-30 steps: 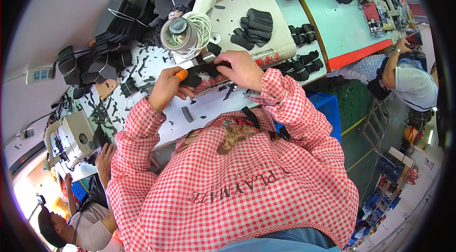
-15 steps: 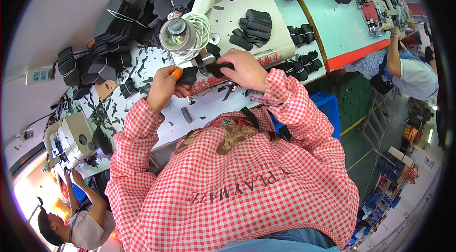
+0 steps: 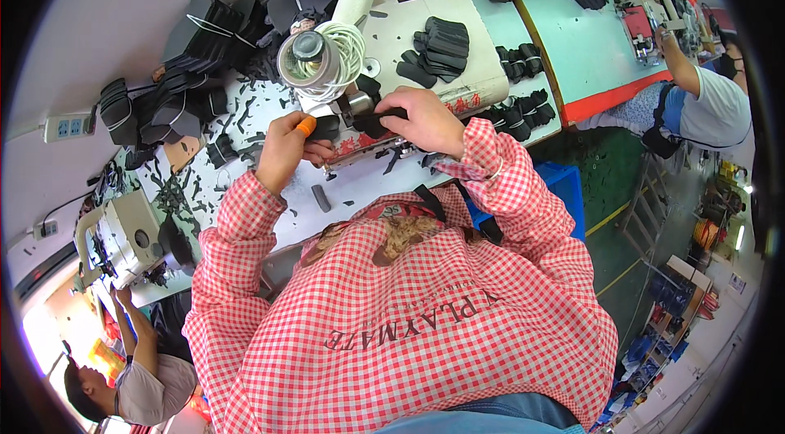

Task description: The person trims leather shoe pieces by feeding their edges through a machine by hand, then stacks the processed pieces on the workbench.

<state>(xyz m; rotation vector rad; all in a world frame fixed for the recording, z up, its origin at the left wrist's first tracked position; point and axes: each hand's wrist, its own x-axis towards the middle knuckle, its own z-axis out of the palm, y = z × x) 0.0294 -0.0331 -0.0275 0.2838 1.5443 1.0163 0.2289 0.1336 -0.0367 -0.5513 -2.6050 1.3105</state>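
Note:
My left hand [image 3: 286, 149], with an orange cover on one finger, is closed on a dark foam piece [image 3: 325, 128] at the left of the machine's metal cylinder [image 3: 356, 104]. On the other side of the cylinder, the fingers of my right hand [image 3: 429, 119] are closed on a dark strip [image 3: 383, 121]. Whether both hands hold one and the same piece cannot be seen, as the cylinder covers the middle. The white machine [image 3: 482, 78] carries a pile of dark foam pieces [image 3: 441, 48] on its top, behind my right hand.
A clear cup [image 3: 307, 66] and coiled white cord [image 3: 347, 49] stand behind the cylinder. Tied stacks of dark pieces [image 3: 200, 37] line the back. Scraps [image 3: 176, 193] and a small grey bar [image 3: 320, 198] lie on the table. A blue crate [image 3: 564, 188] is at right; two people work nearby.
Both my hands keep nearly the same place and grip at the cylinder. The person at right has shifted, with an arm stretched farther toward another machine; the person at lower left has moved slightly.

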